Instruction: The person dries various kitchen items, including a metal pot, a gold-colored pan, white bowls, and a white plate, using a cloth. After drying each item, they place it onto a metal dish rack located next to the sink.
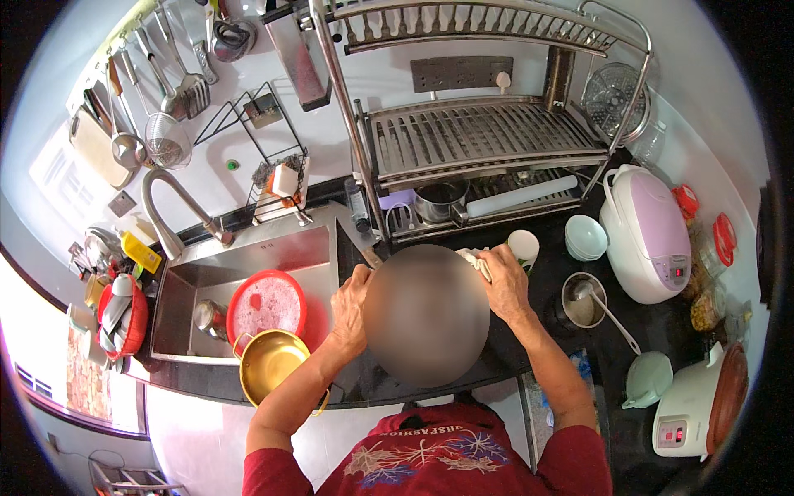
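Note:
A blurred oval patch covers the middle of the head view, hiding what lies between my hands. My left hand (353, 310) is at the patch's left edge with its fingers curled; whatever it grips is hidden there. Just beyond its fingertips a light brown handle-like piece (372, 259) shows. My right hand (505, 285), at the upper right of the patch, is closed on a pale cloth (475, 263). A white cup (523, 246) stands right behind that hand. Near my left forearm, a gold two-handled pan (271, 364) sits at the counter's front edge by the sink.
Left, a steel sink (186, 285) holds a red basin (302, 289) of sudsy water and a jar. A steel dish rack (488, 136) stands behind. On the right are bowls (586, 236), a pot with a ladle (584, 300), a rice cooker (645, 231) and another white cooker (691, 413).

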The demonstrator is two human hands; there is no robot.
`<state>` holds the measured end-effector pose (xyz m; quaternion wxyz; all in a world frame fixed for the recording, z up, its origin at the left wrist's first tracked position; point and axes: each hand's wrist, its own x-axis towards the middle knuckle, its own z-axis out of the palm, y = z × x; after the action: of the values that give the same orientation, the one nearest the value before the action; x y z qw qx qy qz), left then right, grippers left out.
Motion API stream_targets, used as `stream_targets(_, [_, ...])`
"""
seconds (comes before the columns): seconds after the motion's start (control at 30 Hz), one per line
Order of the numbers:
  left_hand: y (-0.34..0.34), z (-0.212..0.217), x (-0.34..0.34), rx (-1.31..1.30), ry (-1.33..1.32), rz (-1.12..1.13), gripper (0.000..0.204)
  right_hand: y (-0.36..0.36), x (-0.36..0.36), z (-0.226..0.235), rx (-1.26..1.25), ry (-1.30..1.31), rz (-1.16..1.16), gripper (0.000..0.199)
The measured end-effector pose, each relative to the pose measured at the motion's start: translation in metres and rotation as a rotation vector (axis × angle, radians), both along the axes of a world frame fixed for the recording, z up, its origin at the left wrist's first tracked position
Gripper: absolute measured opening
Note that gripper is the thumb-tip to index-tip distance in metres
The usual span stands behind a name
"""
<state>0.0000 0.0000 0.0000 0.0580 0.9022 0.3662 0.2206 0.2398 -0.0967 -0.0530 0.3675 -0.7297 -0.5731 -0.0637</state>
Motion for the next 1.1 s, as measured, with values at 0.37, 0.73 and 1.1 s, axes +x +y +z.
stream_targets(0.37, [0.001, 0.022, 0.012, 0.277, -0.16, -0.132, 0.02, -0.018, 0.009, 0.005, 0.186, 0.085, -0.011, 0.025])
stream_targets(0.73, [0.023, 0.0, -0.01, -0.53, -0.835, 0.165, 0.023, 0.022, -0.031, 0.076, 0.477, -0.198, 0.14, 0.038])
stream_targets(1.1, [0.001, -0.003, -0.05, -0.368, -1.26, 0.377, 0.014, 0.076, -0.133, 0.073, 0.107, -0.237, 0.494, 0.034])
